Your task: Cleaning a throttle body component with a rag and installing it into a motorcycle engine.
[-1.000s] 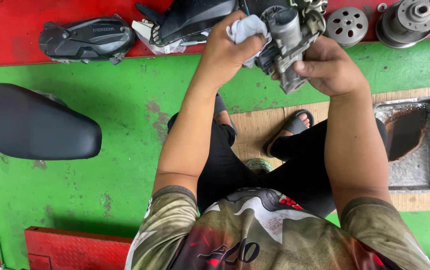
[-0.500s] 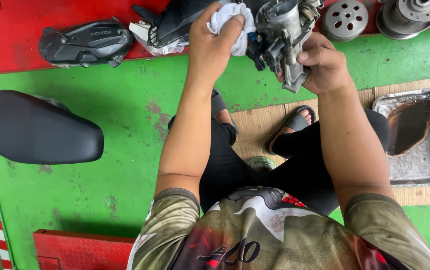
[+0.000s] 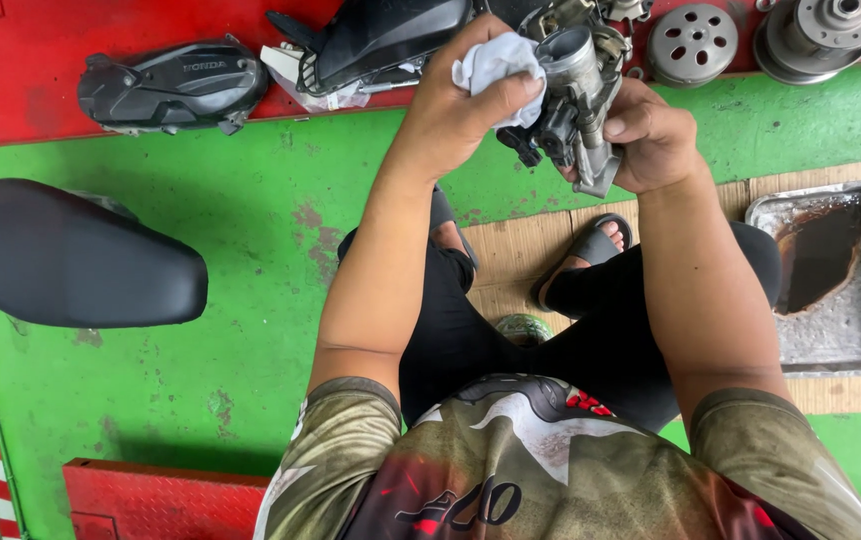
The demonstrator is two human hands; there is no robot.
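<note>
The left hand (image 3: 461,95) is closed around a crumpled white cloth (image 3: 499,68), pressing it against a grey metal throttle body (image 3: 576,90). The right hand (image 3: 651,135) clamps that part from the other side, just beside the left; a greasy metal tray (image 3: 841,340) lies below and to the right of it.

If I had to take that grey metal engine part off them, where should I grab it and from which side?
Probably by the lower body of the metal engine part, coming from below. The left hand presses a white rag against its round upper opening, and the right hand wraps its right side, leaving the bottom end exposed.
</note>
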